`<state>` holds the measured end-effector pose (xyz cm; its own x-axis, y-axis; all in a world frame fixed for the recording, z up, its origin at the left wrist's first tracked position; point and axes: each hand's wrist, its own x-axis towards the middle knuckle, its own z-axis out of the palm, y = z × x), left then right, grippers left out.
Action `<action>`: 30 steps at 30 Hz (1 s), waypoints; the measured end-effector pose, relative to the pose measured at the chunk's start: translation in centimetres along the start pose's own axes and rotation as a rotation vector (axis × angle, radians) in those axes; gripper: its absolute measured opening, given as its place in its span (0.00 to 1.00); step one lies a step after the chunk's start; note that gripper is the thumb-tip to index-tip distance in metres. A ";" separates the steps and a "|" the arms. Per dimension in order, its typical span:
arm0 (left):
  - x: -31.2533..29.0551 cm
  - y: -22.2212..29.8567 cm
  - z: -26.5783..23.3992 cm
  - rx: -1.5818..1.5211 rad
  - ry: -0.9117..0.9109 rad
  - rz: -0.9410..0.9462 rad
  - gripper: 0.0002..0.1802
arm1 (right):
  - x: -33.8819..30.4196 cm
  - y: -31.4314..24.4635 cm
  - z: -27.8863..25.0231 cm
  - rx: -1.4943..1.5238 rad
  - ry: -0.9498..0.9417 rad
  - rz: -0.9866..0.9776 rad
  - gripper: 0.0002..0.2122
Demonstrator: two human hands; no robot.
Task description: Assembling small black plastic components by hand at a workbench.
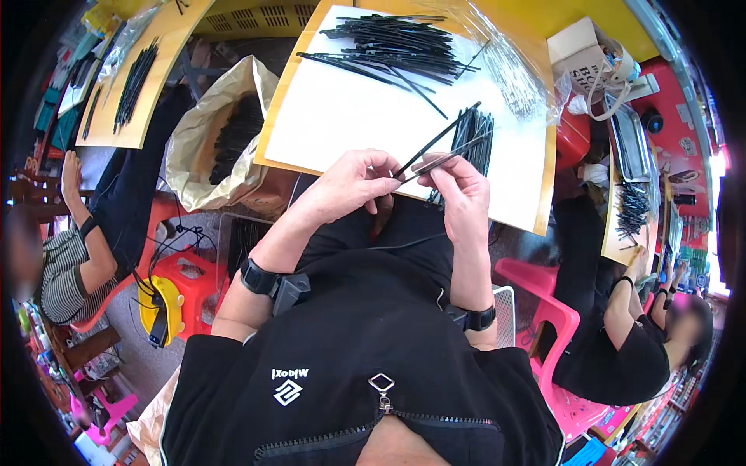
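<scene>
Both hands are above the near edge of a white-topped table [311, 132]. My left hand [353, 185] pinches the lower end of a long thin black strip [435, 141], which slants up to the right. My right hand [460, 190] is closed with thumb and fingers on another thin dark strip [427, 165], its end close to the left fingertips. Behind the right hand lies a bundle of similar black strips [480, 144]. Farther back is a large loose pile of black strips [392, 46]. The exact kind of strip is too fine to tell.
Clear plastic wrapping [513, 78] lies on the table's right side. A paper sack [190, 147] with dark strips stands to the left. Co-workers sit at both sides, near a left table [151, 93] and a right table [614, 241]. A red stool [194, 287] holds a yellow container [165, 307].
</scene>
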<state>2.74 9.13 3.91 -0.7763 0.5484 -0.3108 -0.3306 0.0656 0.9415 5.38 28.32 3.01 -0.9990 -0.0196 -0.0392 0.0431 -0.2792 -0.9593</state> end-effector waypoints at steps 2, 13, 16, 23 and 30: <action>0.2 -0.2 0.0 0.027 0.002 -0.011 0.12 | 0.0 -0.2 0.1 0.003 -0.018 -0.002 0.07; 0.6 -1.6 0.2 -0.356 0.040 -0.086 0.09 | 0.7 0.5 0.0 0.179 -0.002 0.037 0.06; 0.7 -1.4 0.3 -0.327 0.071 -0.077 0.09 | 0.8 0.4 0.2 0.150 0.083 0.037 0.07; 1.2 -1.5 0.3 -0.229 0.161 -0.036 0.08 | 0.8 0.7 1.2 0.040 0.168 -0.071 0.03; 1.0 -1.7 0.6 -0.161 0.200 -0.080 0.08 | 0.5 1.5 1.8 -0.075 0.191 -0.123 0.01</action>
<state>2.83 10.10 2.05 -0.8295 0.3700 -0.4183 -0.4640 -0.0399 0.8849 5.01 26.14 2.05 -0.9804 0.1941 0.0341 -0.0729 -0.1964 -0.9778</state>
